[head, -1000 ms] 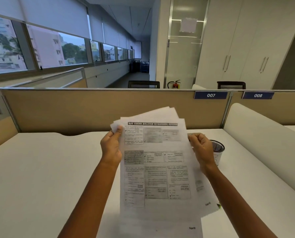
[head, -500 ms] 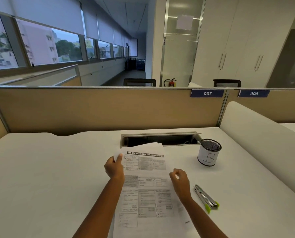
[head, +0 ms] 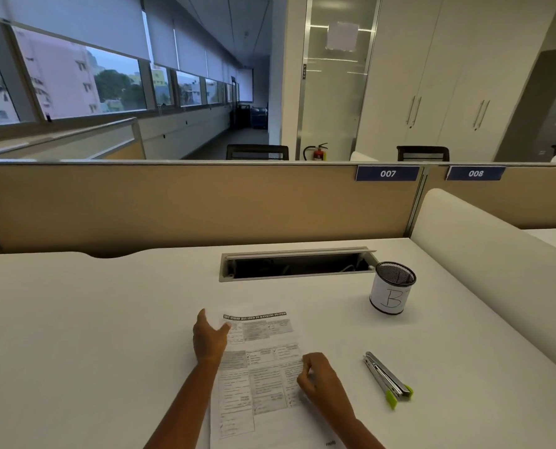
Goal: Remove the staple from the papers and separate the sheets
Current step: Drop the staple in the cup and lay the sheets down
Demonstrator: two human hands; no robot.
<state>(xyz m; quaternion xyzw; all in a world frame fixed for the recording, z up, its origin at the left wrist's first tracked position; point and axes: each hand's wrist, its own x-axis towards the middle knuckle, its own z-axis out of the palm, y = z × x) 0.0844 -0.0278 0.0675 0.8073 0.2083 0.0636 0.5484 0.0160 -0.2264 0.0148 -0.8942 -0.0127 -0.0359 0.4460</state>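
The printed papers (head: 263, 367) lie flat on the white desk (head: 92, 335) in front of me, heading at the far end. My left hand (head: 210, 338) rests at their upper left corner, fingers apart, thumb tip touching the sheet. My right hand (head: 318, 377) sits on the right edge of the papers with its fingers curled in; whether it pinches the sheet I cannot tell. A metal staple remover with green tips (head: 388, 379) lies on the desk to the right of the papers. The staple itself is too small to see.
A mesh pen cup marked "B" (head: 391, 288) stands at the back right. An open cable slot (head: 297, 264) runs behind the papers. A beige partition (head: 189, 202) closes the far edge, and a white divider (head: 497, 270) bounds the right side.
The papers came down from in front of me and now lie flat on the desk. My left hand let go of the top corner and opened.
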